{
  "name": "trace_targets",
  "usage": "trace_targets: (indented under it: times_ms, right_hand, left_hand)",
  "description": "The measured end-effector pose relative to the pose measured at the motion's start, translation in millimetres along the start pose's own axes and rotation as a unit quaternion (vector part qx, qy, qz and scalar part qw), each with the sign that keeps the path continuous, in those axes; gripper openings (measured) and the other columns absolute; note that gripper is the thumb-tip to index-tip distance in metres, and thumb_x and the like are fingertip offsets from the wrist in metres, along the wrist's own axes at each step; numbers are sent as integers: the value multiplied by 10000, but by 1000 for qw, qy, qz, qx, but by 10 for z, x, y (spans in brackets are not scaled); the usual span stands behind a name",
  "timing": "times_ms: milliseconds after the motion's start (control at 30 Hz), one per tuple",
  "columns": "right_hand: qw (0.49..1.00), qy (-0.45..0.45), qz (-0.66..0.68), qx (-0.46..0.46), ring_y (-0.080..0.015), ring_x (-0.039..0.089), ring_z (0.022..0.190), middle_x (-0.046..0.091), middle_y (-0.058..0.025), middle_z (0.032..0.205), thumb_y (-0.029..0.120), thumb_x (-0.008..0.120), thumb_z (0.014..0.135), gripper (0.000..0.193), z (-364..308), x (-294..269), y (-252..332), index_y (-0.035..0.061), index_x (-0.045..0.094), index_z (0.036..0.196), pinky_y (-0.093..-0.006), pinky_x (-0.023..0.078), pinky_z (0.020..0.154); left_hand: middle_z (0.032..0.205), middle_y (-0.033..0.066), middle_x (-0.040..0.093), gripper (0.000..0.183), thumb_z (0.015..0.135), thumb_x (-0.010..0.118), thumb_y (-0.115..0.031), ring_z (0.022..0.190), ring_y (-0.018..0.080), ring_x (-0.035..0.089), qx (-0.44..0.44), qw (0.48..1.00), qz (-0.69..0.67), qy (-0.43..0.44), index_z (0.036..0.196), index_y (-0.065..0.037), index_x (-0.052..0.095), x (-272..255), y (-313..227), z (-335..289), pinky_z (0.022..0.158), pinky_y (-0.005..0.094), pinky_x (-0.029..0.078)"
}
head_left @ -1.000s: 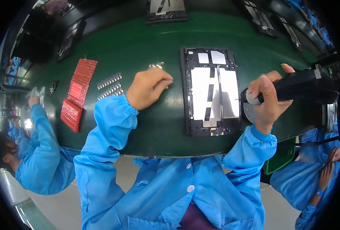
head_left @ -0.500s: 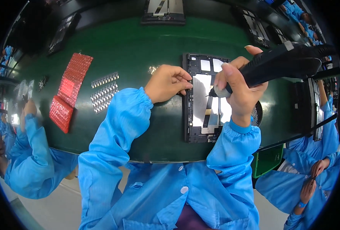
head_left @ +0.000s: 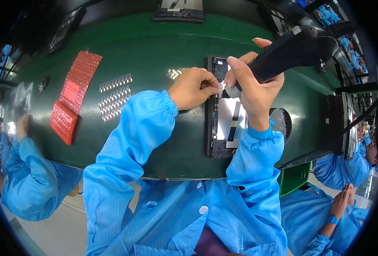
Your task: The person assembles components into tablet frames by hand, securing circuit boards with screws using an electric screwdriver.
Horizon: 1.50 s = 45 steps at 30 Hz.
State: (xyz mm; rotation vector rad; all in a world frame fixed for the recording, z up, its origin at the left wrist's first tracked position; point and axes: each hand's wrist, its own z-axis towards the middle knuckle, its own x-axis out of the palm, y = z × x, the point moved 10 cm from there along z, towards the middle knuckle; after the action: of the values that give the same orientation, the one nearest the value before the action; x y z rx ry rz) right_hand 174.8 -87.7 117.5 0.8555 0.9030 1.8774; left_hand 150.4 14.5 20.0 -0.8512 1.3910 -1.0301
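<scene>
And here I am at the open tablet chassis [head_left: 226,117], lying flat on the green counter [head_left: 176,147] just ahead of my body, its silver inner plate bare and a dark strip running down it. My left hand [head_left: 194,88] is right on its left edge, fingers pinched narrow; whether there's a tiny part between them, I cannot tell. My right hand [head_left: 257,91] has its fingers wrapped around the black power screwdriver [head_left: 289,55], nose down over the plate, the tip close beside my left fingertips. Contact with a screw? Too small to call from here.

So where do we stand? I make it partway: the inside is laid bare, the strip lies in place, and the left edge is where the work sits. No cover on this chassis in what I can see, so closing up looks undone. The right side hides behind my hand and sleeve, so no verdict there.

Supplies look good: rows of small pieces on the parts sheets [head_left: 114,103] off to the left, a few loose pieces [head_left: 173,74] just beyond my left hand, the round mesh dish [head_left: 281,123] by my right forearm. Farther left lies red bubble wrap [head_left: 82,72]; another opened tablet [head_left: 179,15] waits at the far side.
</scene>
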Motion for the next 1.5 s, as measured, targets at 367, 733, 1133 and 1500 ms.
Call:
trace_targets:
  times_ms: [367, 733, 1133, 1500]
  right_hand:
    - [999, 15, -29, -15, -149, 546, 491, 556, -75, 618, -54, 665, 777, 469, 14, 34, -35, -37, 418, 1176, -293, 466, 486]
    - [1000, 3, -13, -19, -130, 559, 503, 582, -69, 630, -64, 673, 764, 457, -5, -5, -46, -37, 443, 1158, -260, 464, 489]
    - [999, -9, -34, -12, -75, 580, 542, 618, -28, 651, -32, 717, 734, 442, 18, 15, -188, -32, 491, 1114, -196, 448, 522]
    - [999, -3, -39, 3, -78, 581, 544, 614, -32, 651, -22, 722, 733, 426, -1, 58, -219, -28, 492, 1092, -198, 449, 521]
  left_hand:
    - [734, 131, 664, 106, 747, 654, -65, 681, 201, 645, -18, 1000, -16, -5, 807, 20, 674, -18, 41, 18, 647, 302, 501]
    - [735, 120, 665, 102, 747, 652, -59, 677, 184, 642, -13, 1000, -26, -4, 805, 22, 674, 2, 51, 27, 645, 293, 502]
    - [719, 88, 635, 257, 645, 784, -112, 663, 156, 605, -97, 995, -37, -14, 824, 10, 646, -51, 297, 83, 627, 272, 490]
    - [688, 62, 621, 210, 643, 767, -77, 642, 130, 584, -108, 993, -56, -12, 796, 2, 646, -32, 357, 74, 604, 263, 482]
